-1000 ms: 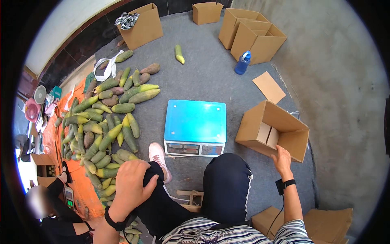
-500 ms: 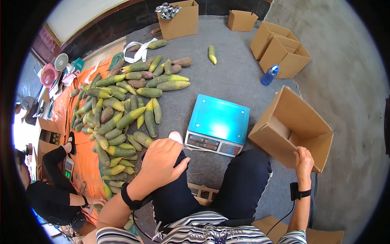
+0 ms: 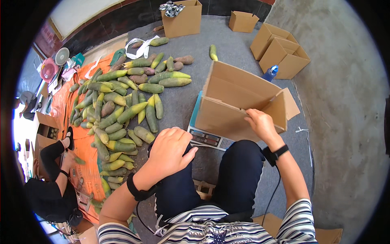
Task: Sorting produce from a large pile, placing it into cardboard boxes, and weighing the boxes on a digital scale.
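Note:
My left hand (image 3: 170, 150) rests on my left knee, its fingers draped over it and thumb apart, holding nothing. My right hand (image 3: 260, 122) grips the near top edge of an open cardboard box (image 3: 221, 120). The box is over the blue-topped electronic scale (image 3: 209, 140), hiding most of its plate; whether it touches the plate I cannot tell. A large pile of green and brownish radishes (image 3: 118, 112) lies to the left, beside the scale. A flat cardboard piece (image 3: 292, 101) shows behind the box.
A co-worker (image 3: 50, 187) sits at lower left on an orange sheet (image 3: 87, 183), a hand near a radish. More boxes (image 3: 284, 59) and a blue bottle (image 3: 268, 75) stand at back right. A concrete surface (image 3: 341, 122) runs along the right.
My right hand has moved the box leftward from beside the scale to over it. My left hand stays on the knee. The co-worker's hand has risen with a green item in it.

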Motion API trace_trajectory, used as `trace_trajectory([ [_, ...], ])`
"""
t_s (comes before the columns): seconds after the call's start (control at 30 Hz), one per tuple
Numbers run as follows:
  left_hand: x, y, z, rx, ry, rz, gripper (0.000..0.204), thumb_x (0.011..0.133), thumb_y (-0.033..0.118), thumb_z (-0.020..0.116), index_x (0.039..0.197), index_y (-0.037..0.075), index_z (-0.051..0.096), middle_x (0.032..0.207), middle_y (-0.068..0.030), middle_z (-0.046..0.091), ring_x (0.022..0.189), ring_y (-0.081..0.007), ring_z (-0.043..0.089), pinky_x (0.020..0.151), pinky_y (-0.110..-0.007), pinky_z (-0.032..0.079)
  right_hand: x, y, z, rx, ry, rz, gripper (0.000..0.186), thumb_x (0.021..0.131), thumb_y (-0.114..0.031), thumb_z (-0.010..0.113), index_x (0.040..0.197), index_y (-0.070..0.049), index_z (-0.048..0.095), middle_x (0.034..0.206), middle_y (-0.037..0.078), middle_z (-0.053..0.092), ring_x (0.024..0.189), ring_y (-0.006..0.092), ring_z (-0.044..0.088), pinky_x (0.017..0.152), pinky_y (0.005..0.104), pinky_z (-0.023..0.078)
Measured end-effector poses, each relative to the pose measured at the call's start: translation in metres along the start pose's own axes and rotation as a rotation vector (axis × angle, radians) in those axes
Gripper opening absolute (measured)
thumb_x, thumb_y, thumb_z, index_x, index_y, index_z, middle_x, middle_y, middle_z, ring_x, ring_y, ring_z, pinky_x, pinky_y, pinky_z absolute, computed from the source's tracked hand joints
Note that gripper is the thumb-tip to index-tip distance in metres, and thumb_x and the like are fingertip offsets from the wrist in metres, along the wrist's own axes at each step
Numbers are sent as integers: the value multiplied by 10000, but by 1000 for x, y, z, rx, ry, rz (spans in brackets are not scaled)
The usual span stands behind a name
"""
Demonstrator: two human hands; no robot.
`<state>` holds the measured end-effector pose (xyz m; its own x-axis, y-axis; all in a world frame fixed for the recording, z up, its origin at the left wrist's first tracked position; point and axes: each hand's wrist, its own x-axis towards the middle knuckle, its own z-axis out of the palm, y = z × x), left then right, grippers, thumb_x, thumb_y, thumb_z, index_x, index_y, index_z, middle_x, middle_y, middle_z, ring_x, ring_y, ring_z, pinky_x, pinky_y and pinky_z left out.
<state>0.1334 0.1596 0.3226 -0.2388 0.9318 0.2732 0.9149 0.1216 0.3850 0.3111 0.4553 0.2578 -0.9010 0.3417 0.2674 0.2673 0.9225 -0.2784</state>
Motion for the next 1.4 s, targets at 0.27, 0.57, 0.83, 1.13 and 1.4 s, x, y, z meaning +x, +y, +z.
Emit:
trace_trajectory([
  [0.27, -12, -7, -3, 8, 39, -34, 264, 779, 219, 723, 937, 43, 606, 895, -131, 623, 914, -346, 606, 849, -430, 456, 17, -8, 23, 11, -183, 14, 205, 870, -161, 648, 1031, -43, 602, 959, 153, 658, 916, 346, 648, 805, 424, 527],
  [0.57, -24, -18, -6, 14, 68, -46, 237, 801, 237, 700, 929, 61, 606, 901, -131, 636, 932, -346, 615, 875, -437, 460, 12, -48, -74, -44, -119, 41, 274, 868, -173, 660, 1105, -46, 610, 1071, 146, 643, 1053, 350, 606, 872, 440, 500],
  [0.83, -24, -12, -3, 10, 109, -10, 269, 820, 285, 683, 906, 51, 583, 880, -133, 620, 936, -338, 607, 861, -442, 458, 14, -29, -62, -300, -466, 86, 395, 816, -220, 716, 1166, -73, 605, 1156, 147, 656, 1103, 331, 615, 922, 430, 501],
  [1.13, -63, -20, 5, -165, 219, -200, 459, 885, 313, 673, 1228, 33, 552, 1253, -157, 576, 1214, -303, 534, 1008, -423, 425, 18, -8, 17, -93, -354, 78, 211, 883, -184, 624, 1002, -30, 544, 943, 228, 665, 954, 414, 626, 806, 523, 484],
  [1.4, -270, -114, 132, -638, 46, -1155, 420, 928, 384, 603, 1071, -11, 618, 1012, -139, 673, 952, -252, 645, 825, -362, 501, 7, -2, 20, -35, -276, 31, 262, 872, -157, 643, 1079, -11, 574, 943, 242, 662, 912, 439, 624, 769, 500, 495],
])
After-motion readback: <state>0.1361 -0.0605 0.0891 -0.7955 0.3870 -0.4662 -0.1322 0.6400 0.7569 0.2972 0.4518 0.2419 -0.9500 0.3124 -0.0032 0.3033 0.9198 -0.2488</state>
